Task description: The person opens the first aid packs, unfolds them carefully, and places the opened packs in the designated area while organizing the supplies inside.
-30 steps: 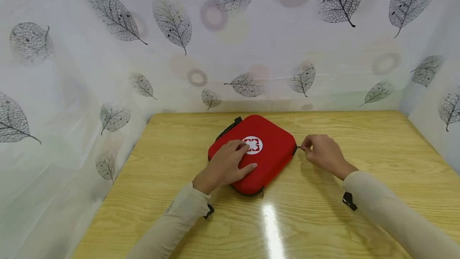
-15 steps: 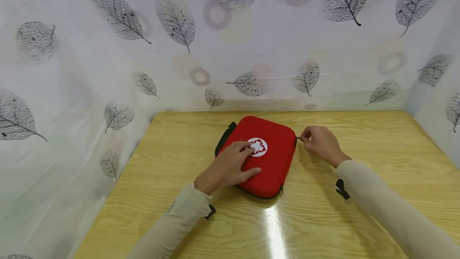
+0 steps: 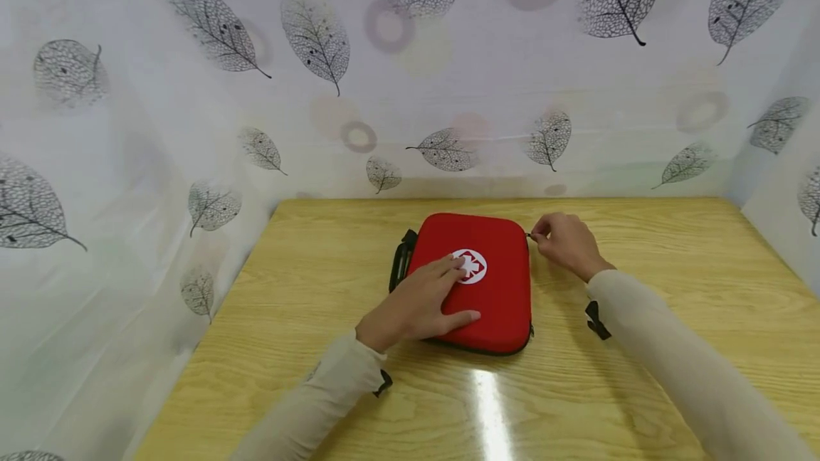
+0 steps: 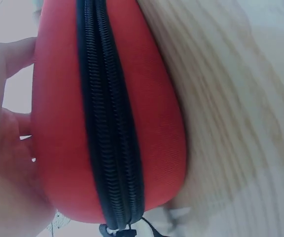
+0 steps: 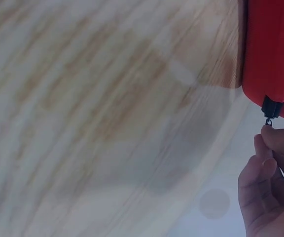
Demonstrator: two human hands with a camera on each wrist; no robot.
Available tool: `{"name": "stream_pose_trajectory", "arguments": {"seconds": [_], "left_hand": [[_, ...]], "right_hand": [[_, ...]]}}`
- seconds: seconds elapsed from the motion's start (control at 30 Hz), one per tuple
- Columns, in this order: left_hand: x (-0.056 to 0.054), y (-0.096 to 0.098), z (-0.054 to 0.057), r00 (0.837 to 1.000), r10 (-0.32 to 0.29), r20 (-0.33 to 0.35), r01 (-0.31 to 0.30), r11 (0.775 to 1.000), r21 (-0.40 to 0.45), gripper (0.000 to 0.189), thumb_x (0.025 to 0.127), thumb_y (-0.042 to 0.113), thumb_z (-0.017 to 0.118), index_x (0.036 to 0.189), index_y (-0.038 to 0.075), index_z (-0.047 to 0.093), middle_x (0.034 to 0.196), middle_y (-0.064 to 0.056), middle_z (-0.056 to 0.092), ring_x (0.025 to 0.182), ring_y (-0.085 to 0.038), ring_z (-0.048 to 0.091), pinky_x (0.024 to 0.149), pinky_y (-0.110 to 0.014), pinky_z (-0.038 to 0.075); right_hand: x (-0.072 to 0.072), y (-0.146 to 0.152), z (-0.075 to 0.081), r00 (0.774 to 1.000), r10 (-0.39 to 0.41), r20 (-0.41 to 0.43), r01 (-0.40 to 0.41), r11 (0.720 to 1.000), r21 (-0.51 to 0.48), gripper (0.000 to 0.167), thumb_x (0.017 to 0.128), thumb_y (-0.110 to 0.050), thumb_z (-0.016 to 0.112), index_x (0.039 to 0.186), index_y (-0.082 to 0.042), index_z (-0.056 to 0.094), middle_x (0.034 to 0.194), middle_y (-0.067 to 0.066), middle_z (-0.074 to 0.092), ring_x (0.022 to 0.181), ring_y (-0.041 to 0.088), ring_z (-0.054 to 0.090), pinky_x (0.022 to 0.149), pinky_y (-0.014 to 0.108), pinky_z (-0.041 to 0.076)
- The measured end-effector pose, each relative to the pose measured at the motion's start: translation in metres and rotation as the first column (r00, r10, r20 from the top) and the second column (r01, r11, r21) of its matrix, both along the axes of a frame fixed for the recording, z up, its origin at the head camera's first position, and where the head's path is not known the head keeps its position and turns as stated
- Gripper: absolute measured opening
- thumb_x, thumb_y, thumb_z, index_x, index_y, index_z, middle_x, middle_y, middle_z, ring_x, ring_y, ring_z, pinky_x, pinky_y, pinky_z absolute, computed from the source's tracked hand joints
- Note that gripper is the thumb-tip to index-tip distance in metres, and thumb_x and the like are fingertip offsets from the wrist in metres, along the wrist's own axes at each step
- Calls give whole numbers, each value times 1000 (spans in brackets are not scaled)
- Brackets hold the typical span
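A red zippered first-aid case (image 3: pixel 493 237) with a round white emblem (image 3: pixel 477 270) lies flat on the table. On its lid rests my left hand (image 3: pixel 419 299), fingers spread and fairly straight, fingertips over the emblem. At the back right corner my right hand (image 3: pixel 566 244) pinches a small zipper pull (image 5: pixel 268 121) between thumb and forefinger. The right wrist view shows the pull stretched out from a black tab (image 5: pixel 271 106) at the case's corner. Two rows of black zipper teeth (image 4: pixel 107 118) run along the near side in the left wrist view. A black carry handle (image 3: pixel 401 262) sticks out on the left.
The wood-grain table (image 3: pixel 307 255) has a bright reflection (image 3: pixel 490 404) in front of the case. A leaf-printed white curtain (image 3: pixel 448 77) stands behind the table and along its sides. Dark straps (image 3: pixel 597 321) show at both sleeve cuffs.
The case has turned on the table, its right side now pointing nearly straight back. My right hand has moved back with the zipper pull; my left hand has shifted slightly right with the lid.
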State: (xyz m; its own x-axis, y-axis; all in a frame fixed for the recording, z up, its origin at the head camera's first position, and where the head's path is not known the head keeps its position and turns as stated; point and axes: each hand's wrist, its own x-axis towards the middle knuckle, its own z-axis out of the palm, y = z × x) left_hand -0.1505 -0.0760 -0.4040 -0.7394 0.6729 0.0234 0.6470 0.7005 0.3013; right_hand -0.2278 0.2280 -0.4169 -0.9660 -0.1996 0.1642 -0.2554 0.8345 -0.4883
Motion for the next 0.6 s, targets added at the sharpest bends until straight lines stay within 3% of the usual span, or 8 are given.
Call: {"name": "stream_pose_trajectory", "arguments": {"seconds": [0.27,0.47,0.6], "left_hand": [[7,15,-1,995,51,88,-56,997,46,84,97,62,55,156,5,36,164,-9,30,153,-24,22,122,-38,24],[8,23,-5,998,57,42,-57,998,15,81,98,61,51,158,8,35,165,-8,27,154,-22,18,124,-34,12],[7,25,-7,997,69,27,-69,998,-8,80,99,62,49,159,10,34,167,-7,24,155,-20,16,124,-33,11]], "right_hand": [[-6,2,-3,999,-22,-23,23,1000,18,14,92,-6,65,95,3,75,91,17,73,70,27,65,59,42,54],[-8,1,-3,1000,-19,-24,20,999,33,14,94,-5,65,97,4,75,93,19,73,67,25,63,55,39,53],[-9,-1,-3,1000,-15,-25,16,999,40,13,94,-4,65,98,4,75,95,21,72,70,28,64,56,41,54]]}}
